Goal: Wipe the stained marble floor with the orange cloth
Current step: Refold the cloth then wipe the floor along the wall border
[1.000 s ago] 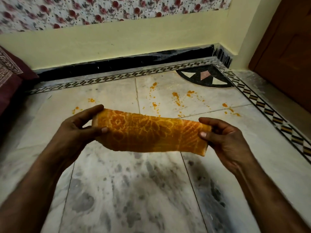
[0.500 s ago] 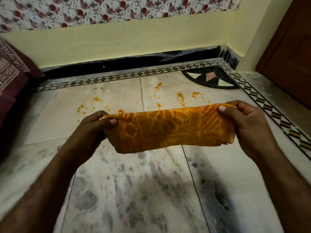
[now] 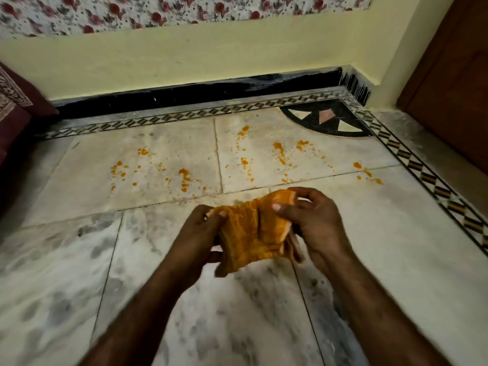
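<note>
The orange cloth (image 3: 250, 233) is folded into a thick wad and held in the air above the marble floor (image 3: 79, 299). My left hand (image 3: 196, 241) grips its left side, thumb on top. My right hand (image 3: 314, 223) pinches its upper right edge between thumb and fingers. Orange stains (image 3: 184, 178) are spattered in a band across the pale tiles beyond my hands, from left (image 3: 117, 167) to right (image 3: 365, 173).
A black skirting and a yellow wall (image 3: 198, 59) close off the far side. A patterned inlay border (image 3: 427, 178) runs along the back and right. A brown wooden door (image 3: 456, 75) stands at the right. Dark red fabric (image 3: 13, 112) lies at the far left.
My hands came together, folding the stretched-out cloth in half into a compact wad. The view has tipped so more of the stained tiles show beyond the cloth.
</note>
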`<state>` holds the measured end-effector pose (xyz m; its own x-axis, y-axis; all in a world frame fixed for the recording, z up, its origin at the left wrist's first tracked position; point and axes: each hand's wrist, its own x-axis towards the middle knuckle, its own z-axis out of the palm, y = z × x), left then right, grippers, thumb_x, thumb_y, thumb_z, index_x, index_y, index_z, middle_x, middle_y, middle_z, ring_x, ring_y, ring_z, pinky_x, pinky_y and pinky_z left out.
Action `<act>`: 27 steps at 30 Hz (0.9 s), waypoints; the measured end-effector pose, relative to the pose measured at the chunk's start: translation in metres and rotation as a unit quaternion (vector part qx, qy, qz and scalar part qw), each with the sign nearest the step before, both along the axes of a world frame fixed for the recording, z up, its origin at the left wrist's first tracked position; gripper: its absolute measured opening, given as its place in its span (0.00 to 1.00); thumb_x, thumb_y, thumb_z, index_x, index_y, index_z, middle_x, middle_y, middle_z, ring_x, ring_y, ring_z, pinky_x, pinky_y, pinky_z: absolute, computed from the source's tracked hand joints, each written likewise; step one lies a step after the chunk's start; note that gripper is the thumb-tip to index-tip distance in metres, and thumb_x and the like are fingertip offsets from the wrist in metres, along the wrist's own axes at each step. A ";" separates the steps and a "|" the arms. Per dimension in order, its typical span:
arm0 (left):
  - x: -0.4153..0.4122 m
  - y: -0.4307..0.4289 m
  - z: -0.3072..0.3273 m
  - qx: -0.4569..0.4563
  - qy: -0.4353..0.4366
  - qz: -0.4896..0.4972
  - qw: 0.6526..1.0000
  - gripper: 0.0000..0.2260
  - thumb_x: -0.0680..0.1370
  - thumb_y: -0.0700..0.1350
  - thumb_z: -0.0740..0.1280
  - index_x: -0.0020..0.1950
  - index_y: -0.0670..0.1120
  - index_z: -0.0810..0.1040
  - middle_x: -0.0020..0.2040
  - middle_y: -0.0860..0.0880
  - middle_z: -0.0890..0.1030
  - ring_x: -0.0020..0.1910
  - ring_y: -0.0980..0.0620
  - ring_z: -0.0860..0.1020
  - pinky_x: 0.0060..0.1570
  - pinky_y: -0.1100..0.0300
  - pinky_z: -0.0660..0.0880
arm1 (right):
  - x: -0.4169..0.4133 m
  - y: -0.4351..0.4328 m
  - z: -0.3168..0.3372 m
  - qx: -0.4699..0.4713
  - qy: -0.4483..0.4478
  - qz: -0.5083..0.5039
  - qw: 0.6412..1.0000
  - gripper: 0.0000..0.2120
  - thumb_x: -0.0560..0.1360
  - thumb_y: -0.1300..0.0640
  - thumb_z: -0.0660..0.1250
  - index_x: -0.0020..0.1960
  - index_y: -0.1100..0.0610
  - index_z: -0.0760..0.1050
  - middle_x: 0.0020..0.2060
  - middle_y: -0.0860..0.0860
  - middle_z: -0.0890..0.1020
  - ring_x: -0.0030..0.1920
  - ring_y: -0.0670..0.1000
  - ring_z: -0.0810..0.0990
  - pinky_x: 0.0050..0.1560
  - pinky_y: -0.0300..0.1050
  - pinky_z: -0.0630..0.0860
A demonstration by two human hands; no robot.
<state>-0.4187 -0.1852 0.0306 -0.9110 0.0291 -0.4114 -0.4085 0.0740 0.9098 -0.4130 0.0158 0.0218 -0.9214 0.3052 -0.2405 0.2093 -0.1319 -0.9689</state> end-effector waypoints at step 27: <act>-0.016 0.103 -0.056 0.106 -0.047 -0.152 0.982 0.07 0.79 0.46 0.71 0.56 0.47 0.82 0.51 0.45 0.86 0.47 0.45 0.86 0.38 0.54 0.80 | 0.016 0.099 -0.050 0.029 -0.107 -0.048 0.993 0.23 0.73 0.44 0.73 0.49 0.65 0.83 0.44 0.64 0.86 0.46 0.63 0.87 0.50 0.59 0.84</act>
<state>-0.4349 -0.0827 -0.0256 -0.8054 0.3878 -0.4482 -0.4796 0.0179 0.8773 -0.3967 0.1144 -0.0285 -0.8174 0.4077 -0.4070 0.4005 -0.1057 -0.9102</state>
